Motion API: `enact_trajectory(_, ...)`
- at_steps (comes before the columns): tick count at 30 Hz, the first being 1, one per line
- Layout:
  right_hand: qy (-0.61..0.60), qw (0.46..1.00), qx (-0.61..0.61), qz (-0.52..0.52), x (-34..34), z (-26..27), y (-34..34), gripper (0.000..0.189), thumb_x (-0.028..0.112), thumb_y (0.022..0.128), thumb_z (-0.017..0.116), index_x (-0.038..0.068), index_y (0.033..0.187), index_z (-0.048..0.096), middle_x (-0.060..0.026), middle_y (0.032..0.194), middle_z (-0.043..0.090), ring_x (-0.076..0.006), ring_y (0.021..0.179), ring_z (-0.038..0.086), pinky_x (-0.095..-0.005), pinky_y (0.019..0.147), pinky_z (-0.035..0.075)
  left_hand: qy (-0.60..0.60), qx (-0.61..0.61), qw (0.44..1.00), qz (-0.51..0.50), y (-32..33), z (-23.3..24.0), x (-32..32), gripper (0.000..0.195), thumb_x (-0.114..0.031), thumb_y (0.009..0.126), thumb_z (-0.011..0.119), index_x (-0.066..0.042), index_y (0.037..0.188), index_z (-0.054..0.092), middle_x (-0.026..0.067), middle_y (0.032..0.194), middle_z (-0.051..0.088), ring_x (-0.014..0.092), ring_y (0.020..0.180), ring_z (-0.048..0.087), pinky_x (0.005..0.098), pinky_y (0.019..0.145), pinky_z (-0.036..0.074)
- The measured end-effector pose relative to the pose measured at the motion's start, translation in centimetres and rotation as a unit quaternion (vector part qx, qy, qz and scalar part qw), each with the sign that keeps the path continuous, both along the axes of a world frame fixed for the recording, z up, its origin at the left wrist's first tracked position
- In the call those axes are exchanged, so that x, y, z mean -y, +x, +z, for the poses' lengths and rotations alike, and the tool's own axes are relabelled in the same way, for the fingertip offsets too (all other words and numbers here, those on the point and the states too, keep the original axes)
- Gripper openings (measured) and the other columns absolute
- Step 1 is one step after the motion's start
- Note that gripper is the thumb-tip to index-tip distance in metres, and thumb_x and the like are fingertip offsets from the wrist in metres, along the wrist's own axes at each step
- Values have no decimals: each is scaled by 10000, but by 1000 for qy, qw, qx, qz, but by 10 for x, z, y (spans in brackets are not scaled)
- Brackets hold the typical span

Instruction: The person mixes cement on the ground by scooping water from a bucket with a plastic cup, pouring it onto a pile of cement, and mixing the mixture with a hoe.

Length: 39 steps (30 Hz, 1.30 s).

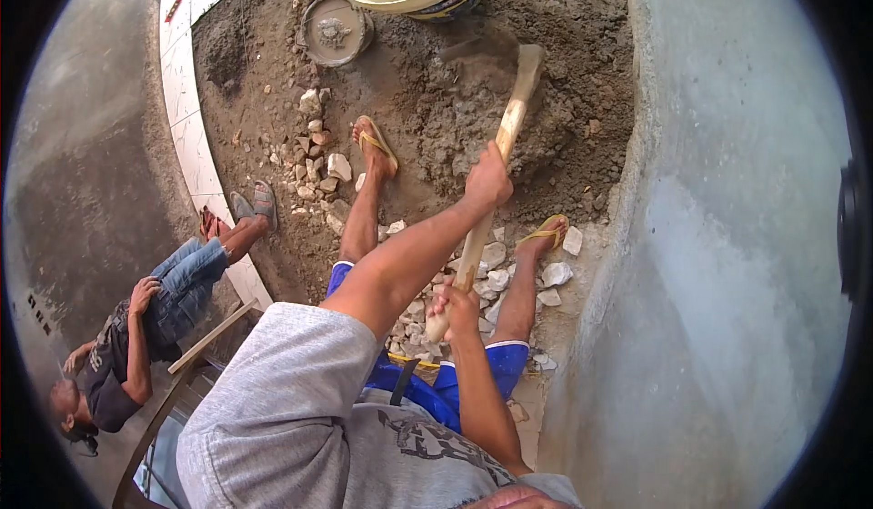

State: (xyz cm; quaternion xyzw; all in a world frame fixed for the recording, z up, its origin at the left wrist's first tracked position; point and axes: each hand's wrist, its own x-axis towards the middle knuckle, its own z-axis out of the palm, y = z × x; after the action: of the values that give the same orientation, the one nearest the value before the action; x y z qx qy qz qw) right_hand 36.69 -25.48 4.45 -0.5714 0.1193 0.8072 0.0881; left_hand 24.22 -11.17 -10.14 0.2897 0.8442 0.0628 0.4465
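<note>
My left hand [489, 178] grips the middle of the wooden handle [511, 124] of what looks like a hoe. Lower down, my right hand [457, 311] is closed round the handle near its butt end. The tool slants up and to the right, and its blurred head [487, 49] lies at a heap of wet grey-brown mortar or cement mix [470, 113]. My feet, in yellow flip-flops, stand apart below and left of the heap.
Beyond the heap stand a large bucket of cloudy liquid [436, 10] and a smaller mortar-crusted bucket [368, 35]. Broken stones [498, 279] lie around my feet. A concrete wall [736, 236] runs along the right. White tiles [181, 83] and another person [123, 366] are at left.
</note>
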Motion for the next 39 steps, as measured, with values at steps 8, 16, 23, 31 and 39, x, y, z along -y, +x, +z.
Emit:
enact_trajectory(8,49,988,-9,148,75,71,117,176,-41,774,544,26,929,498,-90,628,529,-172,448,510,-353,475,479,4,76,993,85,79,77,96,876,-114,781,616,12,1469,89,324,1182,500,502,1017,558,517,864,484)
enact_trajectory(16,39,998,-37,24,63,-12,62,258,-15,727,580,36,971,516,-74,632,512,-197,490,531,-387,504,500,126,-17,992,1,39,64,29,814,-25,782,585,37,1466,149,252,1065,496,447,790,617,514,654,521)
enact_trajectory(23,-49,984,-76,-154,40,-130,-93,368,215,861,612,21,1165,542,-110,960,641,-245,830,655,-395,746,554,125,-119,976,-134,-37,-27,-24,749,-11,793,576,15,1454,225,212,1064,506,383,733,644,470,590,532)
enact_trajectory(31,-54,984,-104,-133,85,-124,-114,519,396,909,599,18,1250,503,-141,1179,616,-276,1094,605,-434,931,504,45,-110,976,-183,-51,-35,30,687,-30,841,538,7,1461,243,185,1039,505,338,735,658,432,576,548)
enact_trajectory(39,-50,998,-36,33,93,-94,-68,178,61,742,649,52,902,572,-15,598,508,-139,483,512,-302,477,461,-10,-128,990,-66,-53,-31,71,781,-52,804,583,-4,1481,197,216,1093,502,407,754,647,496,625,534)
